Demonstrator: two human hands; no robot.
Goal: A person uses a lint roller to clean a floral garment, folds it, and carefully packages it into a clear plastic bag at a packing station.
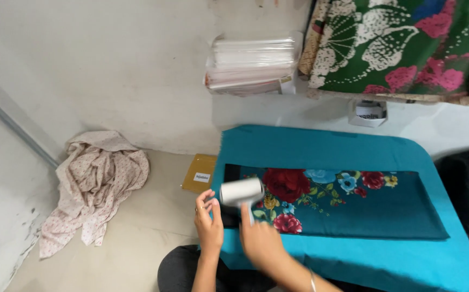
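Broadly, a teal cloth covers a low bench, and on it lies a darker folded floral fabric with red and blue blooms, its left end nearest the person. Above its left end sits a white lint roller, held by the right hand, whose fingers close round the handle below the drum; motion blur makes the exact grip hard to read. The left hand rests at the fabric's left edge, fingers loosely curled, seemingly pinning it flat, though holding nothing I can make out. Judging by this, the rolling step is in hand at the fabric's left end. A next stroke would call for steady downward pressure and a taut, held-down cloth.
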